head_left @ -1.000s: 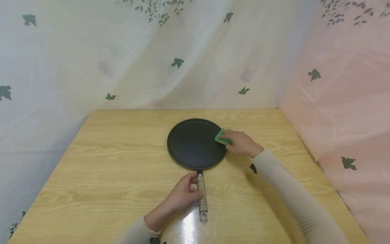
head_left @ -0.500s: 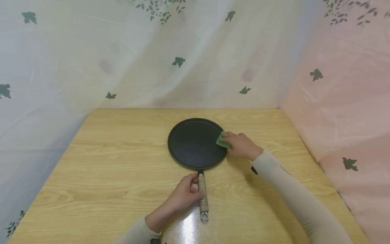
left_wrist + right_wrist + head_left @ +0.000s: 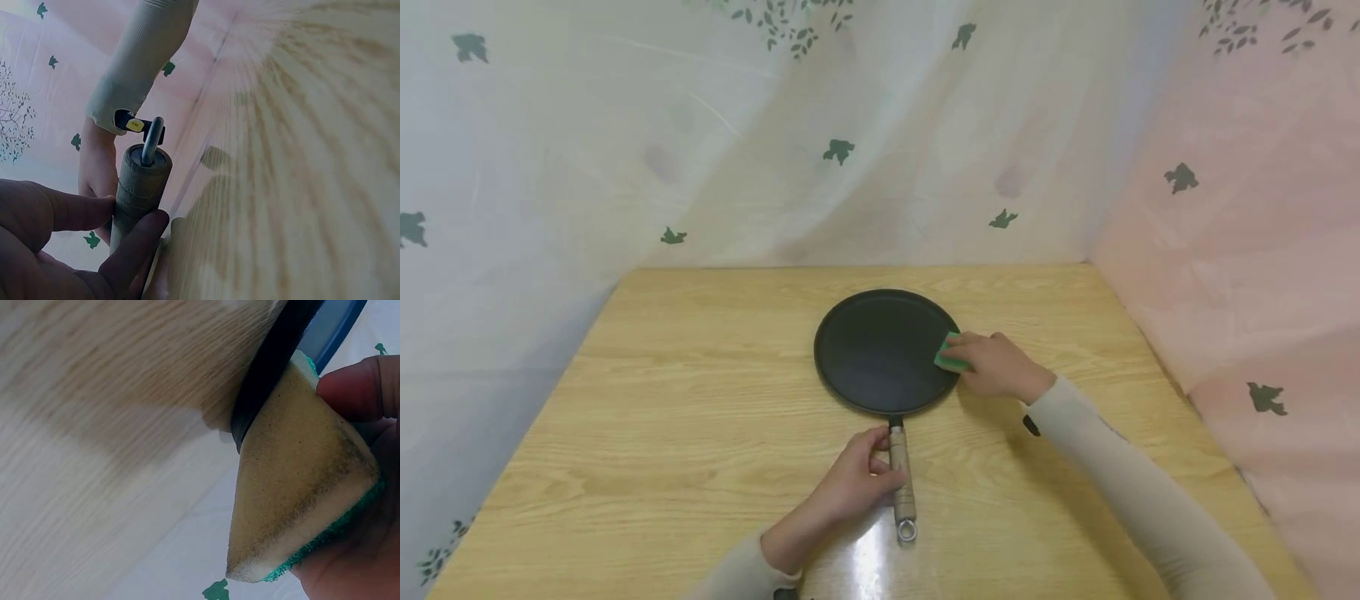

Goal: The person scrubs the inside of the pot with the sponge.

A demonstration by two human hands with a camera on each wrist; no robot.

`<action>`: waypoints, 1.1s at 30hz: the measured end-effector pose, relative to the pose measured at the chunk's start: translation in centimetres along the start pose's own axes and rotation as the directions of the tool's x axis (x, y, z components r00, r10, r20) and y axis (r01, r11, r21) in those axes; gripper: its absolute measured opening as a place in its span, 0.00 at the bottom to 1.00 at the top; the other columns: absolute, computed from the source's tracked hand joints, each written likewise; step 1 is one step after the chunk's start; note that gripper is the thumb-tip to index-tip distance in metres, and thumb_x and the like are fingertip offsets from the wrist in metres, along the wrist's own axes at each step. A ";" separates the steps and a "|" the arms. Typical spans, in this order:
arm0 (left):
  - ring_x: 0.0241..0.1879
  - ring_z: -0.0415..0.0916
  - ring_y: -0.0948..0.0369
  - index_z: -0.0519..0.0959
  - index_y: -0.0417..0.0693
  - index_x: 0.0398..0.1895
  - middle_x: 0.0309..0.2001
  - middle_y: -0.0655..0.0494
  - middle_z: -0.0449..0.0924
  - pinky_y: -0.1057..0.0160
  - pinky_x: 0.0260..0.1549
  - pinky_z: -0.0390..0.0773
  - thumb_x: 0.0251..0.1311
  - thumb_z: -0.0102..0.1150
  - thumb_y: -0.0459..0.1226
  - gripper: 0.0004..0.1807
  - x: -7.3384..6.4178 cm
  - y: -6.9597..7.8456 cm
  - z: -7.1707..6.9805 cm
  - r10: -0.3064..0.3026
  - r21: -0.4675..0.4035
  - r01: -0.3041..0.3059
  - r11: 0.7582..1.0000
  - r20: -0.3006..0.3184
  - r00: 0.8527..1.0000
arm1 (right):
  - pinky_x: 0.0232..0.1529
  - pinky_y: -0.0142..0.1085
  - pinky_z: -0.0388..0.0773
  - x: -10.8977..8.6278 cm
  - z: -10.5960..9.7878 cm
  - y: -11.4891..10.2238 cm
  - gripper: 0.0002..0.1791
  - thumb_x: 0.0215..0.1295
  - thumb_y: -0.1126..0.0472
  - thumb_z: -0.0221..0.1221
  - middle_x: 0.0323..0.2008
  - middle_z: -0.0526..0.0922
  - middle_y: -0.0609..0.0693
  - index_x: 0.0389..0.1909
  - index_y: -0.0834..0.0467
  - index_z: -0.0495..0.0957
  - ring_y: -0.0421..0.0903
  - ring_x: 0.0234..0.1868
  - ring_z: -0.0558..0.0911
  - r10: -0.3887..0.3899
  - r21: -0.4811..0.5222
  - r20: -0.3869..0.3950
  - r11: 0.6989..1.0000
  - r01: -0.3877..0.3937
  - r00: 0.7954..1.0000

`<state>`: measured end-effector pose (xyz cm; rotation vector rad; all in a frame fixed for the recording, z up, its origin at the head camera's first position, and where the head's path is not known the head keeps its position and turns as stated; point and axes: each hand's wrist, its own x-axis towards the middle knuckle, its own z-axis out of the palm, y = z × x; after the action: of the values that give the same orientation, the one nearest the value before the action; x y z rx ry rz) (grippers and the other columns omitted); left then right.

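Head view: I have a round, black flat pan [image 3: 883,350] on the worktop [image 3: 662,400], slightly right of its centre line, handle pointing back toward the person. The wooden handle [image 3: 901,479] ends in a metal hanging ring [image 3: 907,531].

Left hand [image 3: 853,479]: at the left side of the handle. From the left wrist camera I read the grasp as a pinch, with the thumb against one side of the wood and a finger against the other, short of the ring end.

Right hand [image 3: 1003,367]: at the pan's right edge, fingers grasping a two-layer sponge [image 3: 951,358]. The right wrist camera shows it from underneath: tan foam downward, darkly smudged along its outer part, green scouring layer on the palm side. The foam lies across the pan's rim [image 3: 265,372], touching it, one part over the pan and the rest projecting outside. I cannot tell from my views how hard it is pressed.

Surroundings: light sleeves [image 3: 1138,479] on both arms; a small dark device at each wrist, the right one bearing a yellow label [image 3: 134,125]. Behind the worktop I log a pale backdrop [image 3: 737,133] printed with green birds and leaf sprays, its right-hand part pinkish.
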<state>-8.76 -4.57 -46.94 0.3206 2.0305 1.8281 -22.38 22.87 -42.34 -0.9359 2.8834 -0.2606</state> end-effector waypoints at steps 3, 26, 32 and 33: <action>0.44 0.82 0.55 0.55 0.17 0.74 0.62 0.29 0.68 0.63 0.39 0.86 0.61 0.66 0.24 0.42 0.0 -0.1 0.0 0.004 0.017 -0.004 1.000 -0.004 1.000 | 0.62 0.70 0.72 -0.1 0.2 -0.2 0.26 0.68 0.67 0.56 0.71 0.74 0.64 0.66 0.61 0.80 0.67 0.72 0.73 0.011 0.013 -0.004 1.000 -0.011 1.000; 0.43 0.81 0.56 0.60 0.20 0.73 0.61 0.33 0.70 0.64 0.37 0.85 0.59 0.68 0.25 0.41 0.1 0.0 0.1 -0.009 0.067 0.011 0.998 -0.033 0.999 | 0.66 0.69 0.69 -1.3 0.0 -2.0 0.23 0.73 0.62 0.55 0.70 0.75 0.64 0.67 0.60 0.81 0.66 0.73 0.71 -0.048 0.135 0.058 0.990 0.039 0.997; 0.43 0.80 0.56 0.60 0.20 0.73 0.61 0.33 0.70 0.66 0.37 0.84 0.60 0.68 0.26 0.41 0.1 0.0 0.1 -0.010 0.085 0.013 0.996 -0.031 0.999 | 0.69 0.64 0.69 -1.4 0.2 -2.4 0.22 0.73 0.64 0.56 0.69 0.76 0.64 0.65 0.59 0.82 0.66 0.72 0.72 -0.089 0.224 0.061 0.972 0.073 0.994; 0.43 0.80 0.56 0.60 0.20 0.73 0.60 0.33 0.70 0.66 0.37 0.84 0.60 0.68 0.26 0.41 0.1 0.0 0.1 -0.012 0.088 0.015 0.996 -0.032 0.999 | 0.70 0.65 0.68 -1.5 0.2 -2.6 0.22 0.73 0.65 0.56 0.69 0.76 0.64 0.65 0.59 0.82 0.66 0.72 0.72 -0.098 0.243 0.064 0.967 0.080 0.993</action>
<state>-8.82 -4.45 -46.92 0.3038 2.1338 1.7496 -19.68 21.66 -42.01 -1.0064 2.6675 -0.5559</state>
